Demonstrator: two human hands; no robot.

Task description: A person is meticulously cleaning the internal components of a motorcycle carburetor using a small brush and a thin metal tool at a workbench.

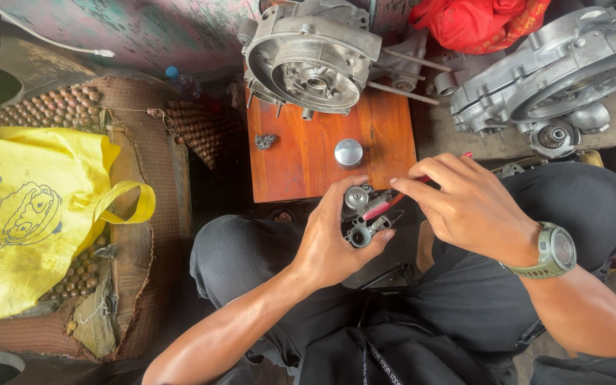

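One yellow bag (26,214) lies far left. The left hand (333,239) clamps a small metal engine part (362,214) over the lap; the right hand (468,207) pinches a red brush (386,204) against it (a slip could drop the part). Two engine casings (308,60) and one piston (348,152) sit on or near the wooden board (301,164).

A reddish wooden board (301,164) sits beside a worn beaded seat mat (151,185), under scuffed, paint-stained flooring (144,28).
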